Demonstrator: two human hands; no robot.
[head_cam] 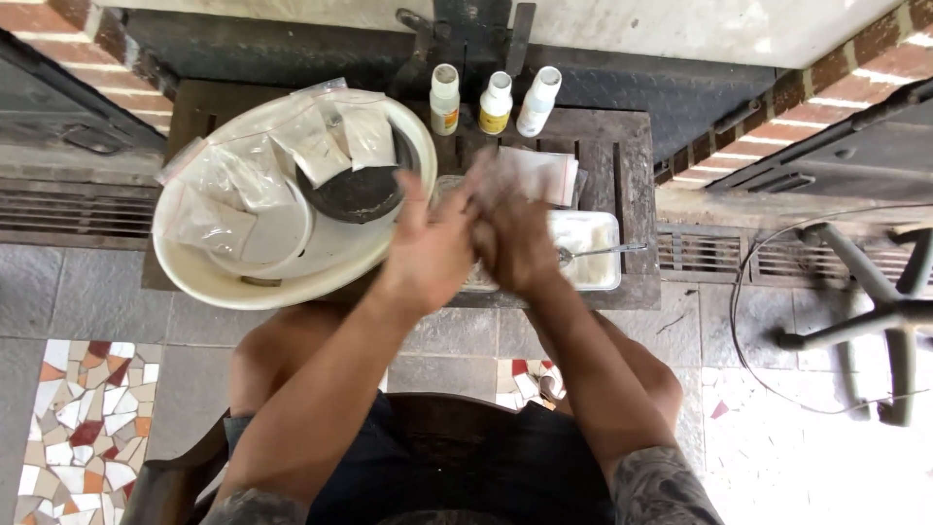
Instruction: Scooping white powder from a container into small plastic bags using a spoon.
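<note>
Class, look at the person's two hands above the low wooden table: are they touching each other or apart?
Touching. The head view shows the left hand pressed palm to palm against the right hand, with no gap between them; both are motion-blurred above the table.

Bare forearms with dark tattoos near the elbows, dark shorts.

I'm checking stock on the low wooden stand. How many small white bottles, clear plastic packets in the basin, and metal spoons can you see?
Small white plastic bottles: 3
Clear plastic packets of pale powder in the cream round basin: about 5, overlapping, so the count is uncertain
Metal spoons, in the clear rectangular tray: 1
Total: about 9
</note>
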